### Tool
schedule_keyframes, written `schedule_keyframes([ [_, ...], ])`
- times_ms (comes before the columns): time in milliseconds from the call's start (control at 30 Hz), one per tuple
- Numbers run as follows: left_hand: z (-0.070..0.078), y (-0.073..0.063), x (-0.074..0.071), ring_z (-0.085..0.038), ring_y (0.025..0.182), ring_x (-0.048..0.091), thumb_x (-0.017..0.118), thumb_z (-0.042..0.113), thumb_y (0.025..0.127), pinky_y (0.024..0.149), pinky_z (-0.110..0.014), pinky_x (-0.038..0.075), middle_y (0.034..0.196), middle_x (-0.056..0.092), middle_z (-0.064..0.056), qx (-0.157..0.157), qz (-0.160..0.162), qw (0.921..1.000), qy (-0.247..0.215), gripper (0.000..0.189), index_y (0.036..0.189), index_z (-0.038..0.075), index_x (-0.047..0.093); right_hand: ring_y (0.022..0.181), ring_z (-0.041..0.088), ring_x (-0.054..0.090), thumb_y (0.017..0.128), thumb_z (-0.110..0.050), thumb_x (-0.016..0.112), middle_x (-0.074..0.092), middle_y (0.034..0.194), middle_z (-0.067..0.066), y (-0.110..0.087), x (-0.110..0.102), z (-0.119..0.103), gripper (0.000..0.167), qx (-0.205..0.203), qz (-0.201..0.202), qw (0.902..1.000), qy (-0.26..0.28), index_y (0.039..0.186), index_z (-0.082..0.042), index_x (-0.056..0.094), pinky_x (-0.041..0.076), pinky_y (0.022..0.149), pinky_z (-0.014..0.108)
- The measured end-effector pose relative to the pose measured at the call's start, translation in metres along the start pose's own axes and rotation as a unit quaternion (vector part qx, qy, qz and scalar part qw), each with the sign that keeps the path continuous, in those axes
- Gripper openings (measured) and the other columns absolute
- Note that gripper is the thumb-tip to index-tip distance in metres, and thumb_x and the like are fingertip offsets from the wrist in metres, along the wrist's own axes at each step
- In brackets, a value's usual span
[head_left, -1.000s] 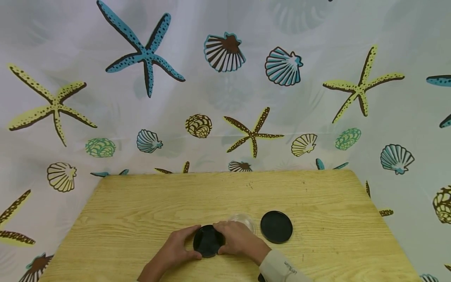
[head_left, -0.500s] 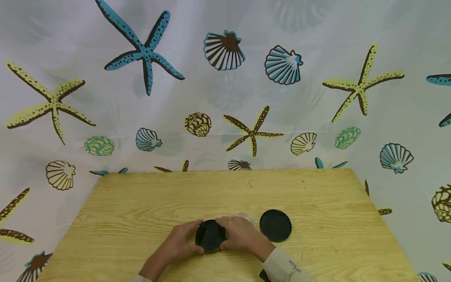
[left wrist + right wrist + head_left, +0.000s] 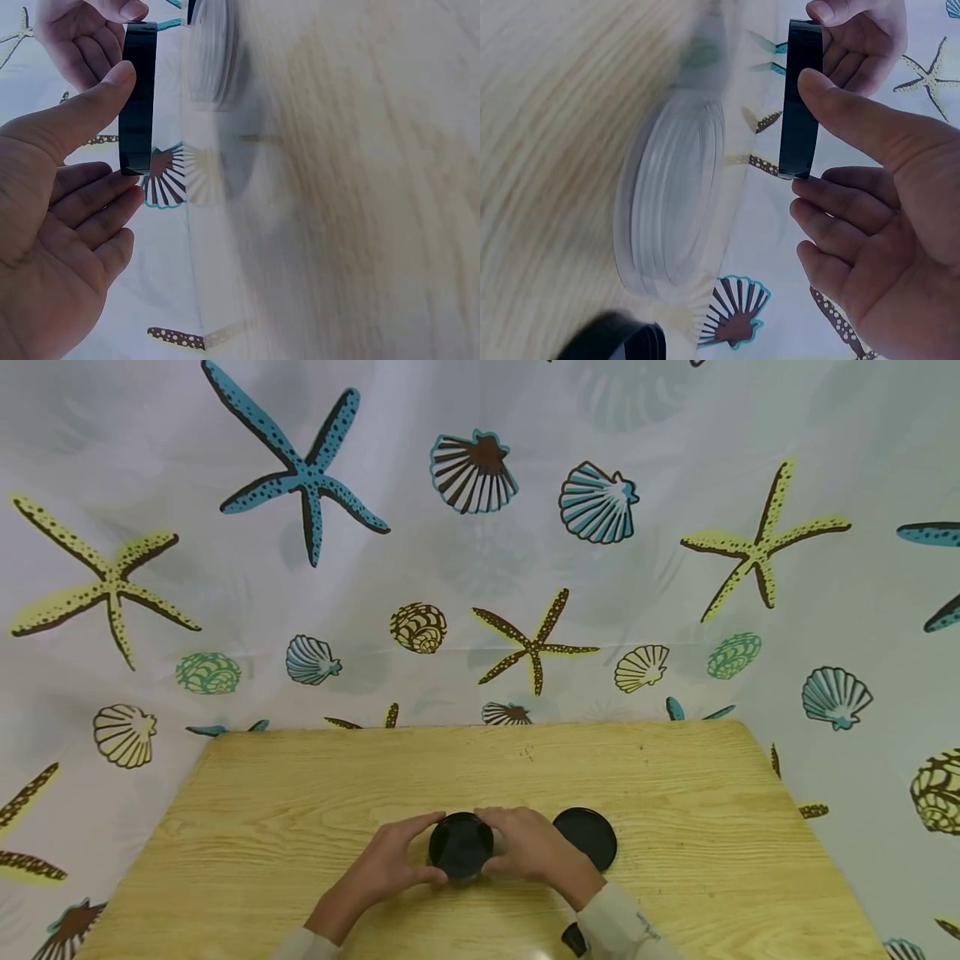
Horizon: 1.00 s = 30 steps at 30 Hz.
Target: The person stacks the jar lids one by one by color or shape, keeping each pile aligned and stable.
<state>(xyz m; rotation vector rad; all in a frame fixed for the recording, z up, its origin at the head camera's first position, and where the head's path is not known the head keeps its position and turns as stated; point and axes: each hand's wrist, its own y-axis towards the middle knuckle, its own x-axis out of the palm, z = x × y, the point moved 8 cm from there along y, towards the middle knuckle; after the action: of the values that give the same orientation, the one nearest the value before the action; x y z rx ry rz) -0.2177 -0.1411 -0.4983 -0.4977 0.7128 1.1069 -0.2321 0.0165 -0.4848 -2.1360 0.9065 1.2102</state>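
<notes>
A round black lid (image 3: 461,846) is held flat between my two hands, clear of the tabletop in both wrist views. My left hand (image 3: 393,857) pinches its left edge with thumb and fingertips. On the opposite edge, my right hand (image 3: 531,846) grips it the same way. Lower down, a clear round container (image 3: 675,199) with a ridged rim stands on the table; in the head view the lid and right hand mostly hide it. A second black lid (image 3: 587,837) lies just beyond the right hand, partly covered by it.
The pale wooden table (image 3: 300,785) reaches back to a white curtain (image 3: 480,552) printed with starfish and shells. Beside the right sleeve (image 3: 626,922), a small black object (image 3: 574,938) is partly hidden.
Both hands have carried the black lid to the right and slightly away from me, over the clear container, which is now mostly covered in the head view.
</notes>
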Motion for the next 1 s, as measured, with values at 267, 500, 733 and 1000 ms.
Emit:
schedule_keyframes([
  [267, 0.014, 0.009, 0.003, -0.033, 0.127, 0.051, 0.083, 0.032, 0.071, 0.100, -0.052, 0.045, 0.139, 0.053, -0.010, 0.013, -0.006, 0.9999, -0.001, 0.081, 0.140, 0.009, 0.047, 0.125, 0.021, 0.054, 0.078, -0.032, 0.078, 0.052, 0.141, 0.002, -0.009, -0.010, 0.010, 0.075, 0.009, 0.009, 0.9997, 0.019, 0.143, -0.014, 0.044, 0.047, 0.100, 0.038],
  [500, 0.028, 0.021, 0.009, -0.033, 0.128, 0.050, 0.083, 0.028, 0.072, 0.100, -0.052, 0.045, 0.140, 0.052, -0.010, 0.022, -0.008, 0.9997, -0.004, 0.080, 0.141, 0.010, 0.046, 0.124, 0.024, 0.054, 0.077, -0.029, 0.080, 0.054, 0.139, 0.004, -0.019, -0.022, 0.020, 0.075, 0.019, 0.031, 0.9991, 0.023, 0.141, -0.012, 0.046, 0.048, 0.100, 0.040],
  [733, 0.046, 0.037, 0.019, -0.031, 0.128, 0.050, 0.083, 0.027, 0.071, 0.102, -0.049, 0.044, 0.139, 0.052, -0.010, 0.048, 0.000, 0.9988, 0.014, 0.080, 0.140, 0.007, 0.047, 0.122, 0.027, 0.056, 0.076, -0.024, 0.080, 0.055, 0.138, 0.008, -0.031, -0.033, 0.035, 0.072, 0.022, 0.057, 0.9977, 0.031, 0.139, -0.009, 0.048, 0.048, 0.098, 0.043],
  [1000, 0.060, 0.051, 0.033, -0.030, 0.127, 0.051, 0.083, 0.029, 0.072, 0.103, -0.047, 0.044, 0.138, 0.053, -0.010, 0.065, -0.008, 0.9973, 0.034, 0.079, 0.139, 0.007, 0.048, 0.120, 0.031, 0.057, 0.075, -0.023, 0.081, 0.056, 0.136, 0.011, -0.045, -0.040, 0.049, 0.072, 0.022, 0.084, 0.9959, 0.022, 0.137, -0.005, 0.051, 0.047, 0.098, 0.046],
])
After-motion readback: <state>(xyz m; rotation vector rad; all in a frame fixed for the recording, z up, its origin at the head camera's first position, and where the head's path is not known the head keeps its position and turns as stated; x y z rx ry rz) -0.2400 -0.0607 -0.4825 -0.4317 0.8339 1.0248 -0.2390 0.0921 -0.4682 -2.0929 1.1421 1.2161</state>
